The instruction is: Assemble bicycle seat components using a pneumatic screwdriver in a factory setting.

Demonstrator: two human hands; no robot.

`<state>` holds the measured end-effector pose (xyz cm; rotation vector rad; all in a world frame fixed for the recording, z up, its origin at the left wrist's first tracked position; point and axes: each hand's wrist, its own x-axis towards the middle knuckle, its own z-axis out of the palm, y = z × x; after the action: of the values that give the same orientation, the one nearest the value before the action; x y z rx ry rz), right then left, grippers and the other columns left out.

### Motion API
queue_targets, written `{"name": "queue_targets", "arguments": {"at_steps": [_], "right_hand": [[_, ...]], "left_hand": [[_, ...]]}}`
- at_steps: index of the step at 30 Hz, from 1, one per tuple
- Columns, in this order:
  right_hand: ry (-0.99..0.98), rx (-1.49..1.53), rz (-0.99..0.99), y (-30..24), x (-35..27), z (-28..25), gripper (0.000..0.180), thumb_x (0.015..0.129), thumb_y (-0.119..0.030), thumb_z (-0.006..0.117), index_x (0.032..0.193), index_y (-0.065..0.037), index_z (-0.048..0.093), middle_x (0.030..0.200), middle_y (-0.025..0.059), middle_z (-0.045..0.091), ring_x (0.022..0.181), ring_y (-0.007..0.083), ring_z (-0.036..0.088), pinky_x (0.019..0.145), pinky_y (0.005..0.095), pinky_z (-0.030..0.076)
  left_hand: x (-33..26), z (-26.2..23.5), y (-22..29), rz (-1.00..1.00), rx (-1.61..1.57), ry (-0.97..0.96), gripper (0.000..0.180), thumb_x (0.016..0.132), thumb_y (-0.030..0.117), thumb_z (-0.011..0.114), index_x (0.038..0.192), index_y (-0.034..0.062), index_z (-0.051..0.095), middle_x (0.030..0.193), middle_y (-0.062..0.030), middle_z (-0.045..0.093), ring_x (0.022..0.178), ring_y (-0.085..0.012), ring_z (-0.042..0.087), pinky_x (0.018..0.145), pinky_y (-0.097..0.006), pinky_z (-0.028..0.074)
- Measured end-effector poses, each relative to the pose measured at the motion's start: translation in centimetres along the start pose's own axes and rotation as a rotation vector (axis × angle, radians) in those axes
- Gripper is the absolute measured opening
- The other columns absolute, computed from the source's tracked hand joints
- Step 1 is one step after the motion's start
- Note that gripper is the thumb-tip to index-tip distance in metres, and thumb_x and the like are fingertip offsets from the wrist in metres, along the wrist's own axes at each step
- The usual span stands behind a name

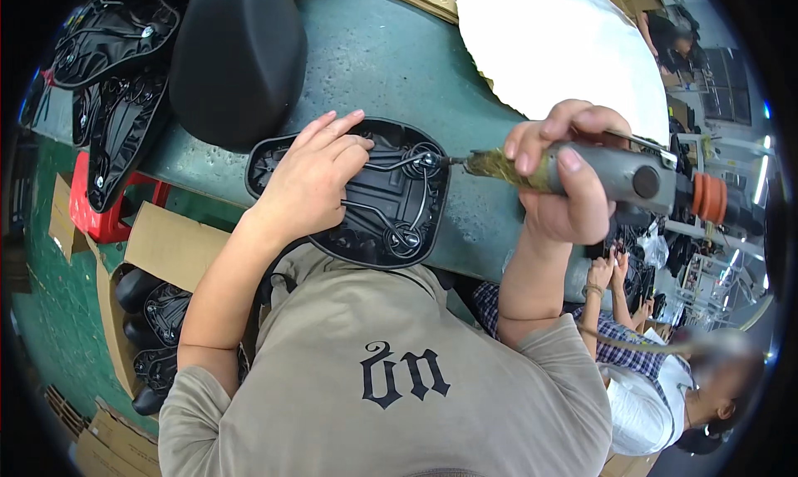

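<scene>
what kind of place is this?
Probably a bicycle saddle assembly workshop. The left hand steadies an upturned saddle on a green bench, while the right hand holds a power driver to it. More saddles are stacked left, some in a cardboard box, and another person works nearby.

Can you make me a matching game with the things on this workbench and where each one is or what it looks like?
Things:
1. left hand
2. right hand
3. upside-down bicycle saddle
4. red crate

Descriptions:
A. gripping a grey power screwdriver
B. down to the left, below the bench edge
C. pressing flat on the saddle's underside
D. black, lying on the green workbench with its metal rails facing up

Pairs: 1-C, 2-A, 3-D, 4-B
</scene>
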<state>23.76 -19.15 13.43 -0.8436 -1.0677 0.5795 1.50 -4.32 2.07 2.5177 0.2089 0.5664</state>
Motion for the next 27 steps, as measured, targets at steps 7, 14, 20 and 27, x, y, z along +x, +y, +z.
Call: {"name": "queue_targets", "arguments": {"at_steps": [7, 14, 20, 27], "right_hand": [[-0.026, -0.021, 0.115, 3.5, 0.1, -0.1, 0.038, 0.084, -0.002, 0.052, 0.122, -0.001, 0.050, 0.101, 0.0199, 0.058, 0.063, 0.0247, 0.061, 0.067, 0.0452, 0.053], [-0.020, -0.041, 0.190, 4.1, 0.8, 1.4, 0.018, 0.085, -0.002, 0.053, 0.103, 0.000, 0.052, 0.083, 0.0180, 0.061, 0.062, 0.0258, 0.062, 0.064, 0.0447, 0.053], [-0.046, -0.001, 0.037, 0.5, 1.5, 1.1, 0.035, 0.085, -0.005, 0.057, 0.119, 0.001, 0.055, 0.106, 0.0218, 0.057, 0.067, 0.0253, 0.062, 0.069, 0.0454, 0.052], [0.020, -0.135, 0.017, 0.1, -0.3, -5.9, 0.033, 0.089, -0.002, 0.055, 0.122, 0.000, 0.054, 0.107, 0.0192, 0.055, 0.075, 0.0237, 0.059, 0.075, 0.0410, 0.050]], "left_hand": [[-0.2, 0.3, -0.1, 0.013, 0.005, 0.035, 0.042, 0.056, -0.011, 0.066, 0.096, 0.0005, 0.059, 0.124, -0.0138, 0.067, 0.143, -0.0360, 0.047, 0.121, -0.055, 0.035], [-0.6, 0.1, -0.5, 0.016, -0.021, 0.039, 0.048, 0.057, -0.010, 0.066, 0.103, 0.0003, 0.060, 0.123, -0.0139, 0.068, 0.142, -0.0359, 0.048, 0.121, -0.055, 0.035], [-1.8, -0.2, 0.0, -0.022, 0.016, 0.062, 0.046, 0.059, -0.010, 0.064, 0.104, -0.0002, 0.061, 0.124, -0.0149, 0.068, 0.143, -0.0361, 0.048, 0.121, -0.055, 0.034], [-11.9, -3.3, 2.0, -0.377, 0.044, 0.372, 0.040, 0.057, -0.011, 0.058, 0.095, 0.0030, 0.058, 0.126, -0.0130, 0.066, 0.142, -0.0419, 0.048, 0.117, -0.057, 0.038]]}}
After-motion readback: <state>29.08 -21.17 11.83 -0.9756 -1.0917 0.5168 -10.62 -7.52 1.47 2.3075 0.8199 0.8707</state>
